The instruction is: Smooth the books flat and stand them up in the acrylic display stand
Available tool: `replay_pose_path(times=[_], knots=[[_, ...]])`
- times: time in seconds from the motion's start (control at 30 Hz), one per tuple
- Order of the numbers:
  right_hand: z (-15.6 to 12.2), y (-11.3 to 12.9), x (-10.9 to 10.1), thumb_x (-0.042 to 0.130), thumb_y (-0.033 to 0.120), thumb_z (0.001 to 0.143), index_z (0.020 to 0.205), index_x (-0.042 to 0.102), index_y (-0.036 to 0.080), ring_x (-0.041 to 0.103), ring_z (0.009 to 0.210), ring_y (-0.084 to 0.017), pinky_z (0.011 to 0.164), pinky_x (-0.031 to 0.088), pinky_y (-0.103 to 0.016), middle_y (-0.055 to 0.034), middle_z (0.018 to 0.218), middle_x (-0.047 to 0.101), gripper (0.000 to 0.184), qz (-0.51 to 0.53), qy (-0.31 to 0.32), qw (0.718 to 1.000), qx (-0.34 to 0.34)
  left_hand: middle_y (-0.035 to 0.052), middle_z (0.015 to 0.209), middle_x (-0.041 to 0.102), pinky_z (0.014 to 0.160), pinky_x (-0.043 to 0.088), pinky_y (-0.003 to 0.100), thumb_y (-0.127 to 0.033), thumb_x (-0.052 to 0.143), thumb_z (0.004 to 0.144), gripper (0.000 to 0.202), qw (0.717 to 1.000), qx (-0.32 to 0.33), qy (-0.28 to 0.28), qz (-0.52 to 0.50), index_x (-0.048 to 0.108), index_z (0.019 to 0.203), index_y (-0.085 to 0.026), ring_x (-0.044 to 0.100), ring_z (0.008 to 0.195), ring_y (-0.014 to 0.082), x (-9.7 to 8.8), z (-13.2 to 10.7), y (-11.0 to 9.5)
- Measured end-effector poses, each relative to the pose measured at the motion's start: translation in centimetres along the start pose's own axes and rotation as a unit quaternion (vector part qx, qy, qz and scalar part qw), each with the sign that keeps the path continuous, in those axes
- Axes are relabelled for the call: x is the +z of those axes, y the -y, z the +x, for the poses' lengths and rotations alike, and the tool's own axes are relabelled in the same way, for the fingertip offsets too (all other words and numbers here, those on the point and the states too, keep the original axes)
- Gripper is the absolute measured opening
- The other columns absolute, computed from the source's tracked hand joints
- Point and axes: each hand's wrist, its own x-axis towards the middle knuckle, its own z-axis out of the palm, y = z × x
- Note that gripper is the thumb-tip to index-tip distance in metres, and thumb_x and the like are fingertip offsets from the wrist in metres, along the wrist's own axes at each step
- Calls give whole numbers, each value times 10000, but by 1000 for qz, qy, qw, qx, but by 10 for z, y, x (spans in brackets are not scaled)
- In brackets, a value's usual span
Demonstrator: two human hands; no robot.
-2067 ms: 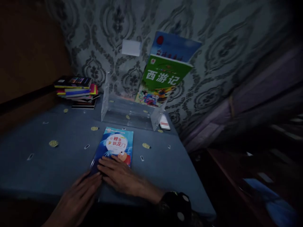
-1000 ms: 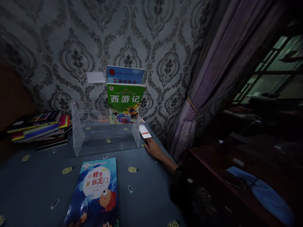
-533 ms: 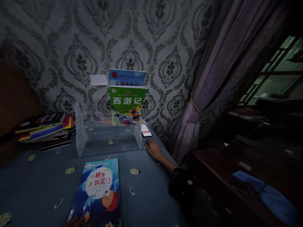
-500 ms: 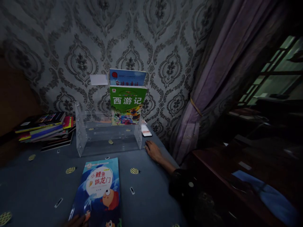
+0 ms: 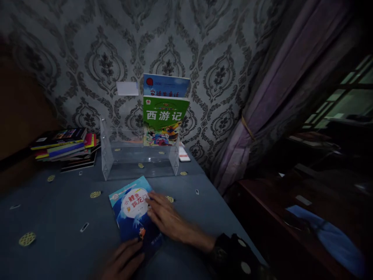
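A blue children's picture book (image 5: 136, 219) lies turned at a slant in front of the clear stand, its cover facing up. My right hand (image 5: 169, 217) grips its right edge, fingers over the cover and thumb hidden. At the lower left edge, my left hand (image 5: 124, 260) holds the same book, slightly blurred, with its fingers across the cover. Behind is a clear acrylic stand (image 5: 106, 155) in tiers. A green book (image 5: 161, 118) and a blue book (image 5: 167, 85) behind it stand upright in its right side.
A stack of books (image 5: 64, 146) is at the back left of the blue tablecloth (image 5: 64, 210). A phone (image 5: 184, 152) lies behind the stand's right end. A white card (image 5: 127, 88) tops the stand's left side. To the right hangs a curtain (image 5: 233, 151).
My right hand has come from beside the stand to the book's right edge. The blue picture book has turned at a slant, with my left hand further over it. The view has shifted slightly.
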Motion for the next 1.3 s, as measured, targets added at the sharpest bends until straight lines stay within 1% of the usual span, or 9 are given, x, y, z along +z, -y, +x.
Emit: replay_pose_path(times=[0.13,0.2,0.3,0.43,0.63,0.83,1.03,1.17,1.3], knots=[[26,18,23,413,281,1020,1463,468,189,400,1439,-223,1210,303,-437,-123,1506,504,456,5,59,991,-120,57,1109,746,926,574,293,-301,378,1042,320,994,-99,35,-29,643,1205,-229,703,1027,167,-11,17,8],[41,16,37,380,241,1018,1453,481,162,416,1429,-230,1204,313,-452,-142,1487,523,453,4,61,988,-139,57,1052,746,899,577,363,-257,370,1030,323,984,-163,61,-26,671,1144,-242,695,996,198,-13,20,21],[62,9,51,339,227,1024,1451,479,134,394,1445,-238,1206,303,-482,-165,1510,490,460,3,53,988,-144,94,1230,690,989,525,449,-255,437,1002,306,968,-225,112,8,640,1229,-225,631,1157,250,-11,18,42],[83,-2,46,367,270,1025,1471,449,102,349,1471,-244,1215,274,-485,-177,1538,448,484,-16,61,989,-134,111,1399,599,1088,454,458,-330,474,1000,379,954,-264,136,45,560,1344,-195,522,1331,268,-5,13,62],[92,-30,29,409,352,1012,1471,449,58,339,1473,-284,1223,252,-474,-200,1556,410,546,-68,41,997,-19,156,1493,506,1148,380,450,-412,441,1012,478,938,-292,168,79,512,1396,-137,429,1419,276,-2,14,71],[74,-53,30,348,340,1014,1487,435,95,376,1451,-264,1221,266,-456,-164,1574,396,540,-60,-8,998,23,184,1521,461,1147,362,463,-446,438,1007,543,921,-316,201,109,469,1428,-105,419,1422,301,-1,19,77],[28,-47,36,349,353,1015,1510,416,166,385,1447,-267,1215,282,-495,-133,1578,400,534,-56,-30,997,37,190,1488,495,1142,347,452,-421,460,1001,507,910,-328,217,131,486,1401,-111,469,1371,306,2,36,91],[-9,-40,41,359,388,1022,1525,396,205,370,1455,-284,1206,303,-518,-124,1588,382,536,-48,-50,997,43,166,1302,622,973,476,416,-387,446,1002,404,892,-351,243,148,549,1313,-150,576,1193,298,1,60,94],[-26,-35,44,370,401,1021,1523,401,239,359,1461,-287,1208,310,-523,-108,1588,381,528,-35,-65,996,41,149,1149,658,845,497,379,-413,451,992,354,884,-364,259,134,610,1189,-167,617,1073,294,-4,79,101]])
